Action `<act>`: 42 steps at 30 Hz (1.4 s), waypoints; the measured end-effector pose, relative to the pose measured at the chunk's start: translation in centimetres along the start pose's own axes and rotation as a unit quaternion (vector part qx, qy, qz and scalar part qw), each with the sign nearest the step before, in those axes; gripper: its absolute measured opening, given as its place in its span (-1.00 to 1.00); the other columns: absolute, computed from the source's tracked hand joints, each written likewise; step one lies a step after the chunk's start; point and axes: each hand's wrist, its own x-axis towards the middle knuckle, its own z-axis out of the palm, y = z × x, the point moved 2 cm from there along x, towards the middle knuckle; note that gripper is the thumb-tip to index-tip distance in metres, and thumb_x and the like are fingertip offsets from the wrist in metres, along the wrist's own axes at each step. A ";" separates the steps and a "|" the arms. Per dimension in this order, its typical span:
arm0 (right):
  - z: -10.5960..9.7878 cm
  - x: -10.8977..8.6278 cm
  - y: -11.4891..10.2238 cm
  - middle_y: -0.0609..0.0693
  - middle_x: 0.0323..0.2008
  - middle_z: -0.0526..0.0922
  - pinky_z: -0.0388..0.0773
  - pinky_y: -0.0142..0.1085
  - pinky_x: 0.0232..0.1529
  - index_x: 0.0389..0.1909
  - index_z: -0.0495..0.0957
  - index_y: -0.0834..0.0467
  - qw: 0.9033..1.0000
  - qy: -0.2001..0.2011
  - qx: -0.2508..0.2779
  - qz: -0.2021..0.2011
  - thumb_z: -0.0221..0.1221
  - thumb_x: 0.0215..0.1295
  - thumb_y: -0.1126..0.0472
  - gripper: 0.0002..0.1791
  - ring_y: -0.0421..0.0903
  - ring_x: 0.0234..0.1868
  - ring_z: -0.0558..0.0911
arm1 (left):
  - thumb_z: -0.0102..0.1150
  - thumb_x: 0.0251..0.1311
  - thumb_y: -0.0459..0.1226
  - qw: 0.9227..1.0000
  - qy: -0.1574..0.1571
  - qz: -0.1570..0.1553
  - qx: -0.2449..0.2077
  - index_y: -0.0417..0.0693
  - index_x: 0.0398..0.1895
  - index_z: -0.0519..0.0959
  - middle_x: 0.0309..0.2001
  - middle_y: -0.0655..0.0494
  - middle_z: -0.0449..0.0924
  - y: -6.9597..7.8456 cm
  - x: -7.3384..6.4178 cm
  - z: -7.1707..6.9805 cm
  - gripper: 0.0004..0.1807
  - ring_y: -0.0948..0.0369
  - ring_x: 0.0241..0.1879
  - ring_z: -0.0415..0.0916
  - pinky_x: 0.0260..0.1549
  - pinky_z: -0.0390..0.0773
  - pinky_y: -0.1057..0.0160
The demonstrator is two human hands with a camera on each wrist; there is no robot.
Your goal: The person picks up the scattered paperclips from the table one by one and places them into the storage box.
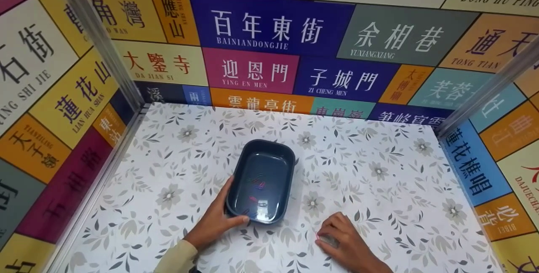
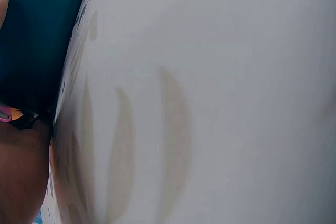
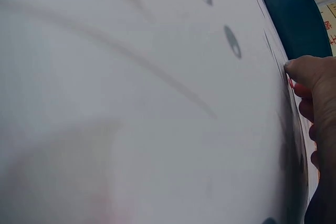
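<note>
A dark blue rectangular dish (image 1: 238, 180) with rounded corners stands on the patterned tabletop in the head view. My left hand (image 1: 217, 220) grips its near left corner, thumb at the near rim and fingers along the left side. The dish's outer wall (image 2: 37, 35) fills the upper left of the left wrist view. Small, thin red, pink and blue pieces (image 1: 252, 199) show on the dish's floor. To the right of the dish, my right hand (image 1: 343, 241) is low over the table, pinching a thin red-pink piece (image 3: 291, 82) between thumb and fingers; most of it is hidden.
The white tabletop (image 1: 370, 205) carries a grey flower and leaf print. Behind it rises a wall of coloured panels (image 1: 269, 24) with place names, and similar panels flank both sides. Metal posts (image 1: 105, 49) stand at the far corners.
</note>
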 end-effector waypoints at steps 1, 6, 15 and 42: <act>0.0 0.0 0.0 -0.20 -0.09 0.64 0.37 -0.38 0.00 -0.14 0.78 -0.11 1.000 -0.001 0.000 0.000 0.64 0.14 0.30 -0.65 -0.22 -0.09 0.51 | 0.70 0.17 -0.06 1.000 -0.001 -0.002 0.001 0.22 0.87 -0.16 0.82 0.15 -0.16 0.0 0.0 0.0 0.40 0.02 0.77 -0.18 0.70 -0.08 -0.17; -0.1 0.0 0.0 -0.19 -0.10 0.64 0.37 -0.37 -0.02 -0.14 0.80 -0.09 1.000 -0.001 0.003 -0.007 0.62 0.14 0.33 -0.66 -0.22 -0.10 0.51 | 0.71 0.16 -0.06 1.000 0.001 -0.002 -0.001 0.22 0.87 -0.16 0.82 0.13 -0.16 -0.1 0.0 0.1 0.41 0.00 0.77 -0.17 0.70 -0.08 -0.19; 0.0 0.0 0.2 -0.20 -0.14 0.65 0.35 -0.37 -0.05 -0.20 0.80 -0.09 1.000 0.007 0.005 -0.012 0.59 0.13 0.40 -0.65 -0.22 -0.11 0.52 | 0.72 0.14 -0.06 1.000 0.004 0.003 -0.005 0.18 0.87 -0.17 0.82 0.13 -0.15 -0.2 0.0 0.0 0.43 0.01 0.77 -0.15 0.70 -0.08 -0.17; 0.1 0.4 -0.5 -0.20 -0.18 0.64 0.36 -0.37 -0.04 -0.24 0.71 -0.06 0.999 0.019 0.031 0.001 0.54 0.15 0.48 -0.62 -0.21 -0.14 0.51 | 0.71 0.16 -0.05 1.000 0.000 0.004 -0.011 0.17 0.87 -0.17 0.82 0.11 -0.16 0.0 0.0 0.0 0.42 -0.02 0.77 -0.17 0.70 -0.09 -0.22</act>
